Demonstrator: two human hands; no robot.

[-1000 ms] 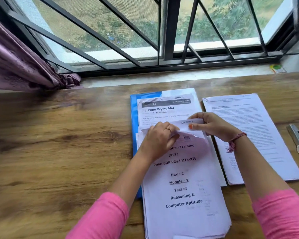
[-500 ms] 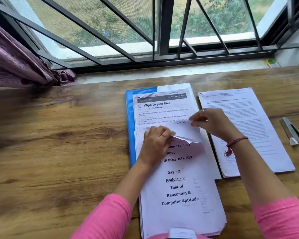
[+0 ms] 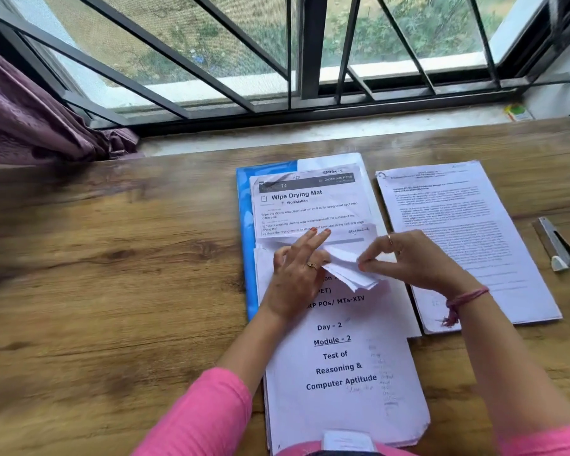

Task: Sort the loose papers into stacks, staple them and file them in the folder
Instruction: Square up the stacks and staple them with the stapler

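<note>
A thick paper stack (image 3: 339,363) titled "Test of Reasoning & Computer Aptitude" lies in front of me, partly over a blue folder (image 3: 244,225). On the folder rests a "Wipe Drying Mat" sheet (image 3: 310,205). The stack's top corner (image 3: 349,268) is folded back into a bent bundle of sheets. My left hand (image 3: 297,274) rests on the stack, fingers stretched over the fold. My right hand (image 3: 415,261) pinches the folded corner between thumb and fingertips. A second printed stack (image 3: 474,245) lies to the right. A silver stapler (image 3: 558,248) sits at the far right.
The wooden table (image 3: 112,291) runs up to a window sill with metal bars (image 3: 310,51). A purple curtain (image 3: 30,126) hangs at the left. A small green and yellow item (image 3: 517,111) sits on the sill at right.
The folded corner of the stack has been bent further down and right. My right hand moved down from the sheet's upper edge to pinch it; my left fingers straightened over the fold.
</note>
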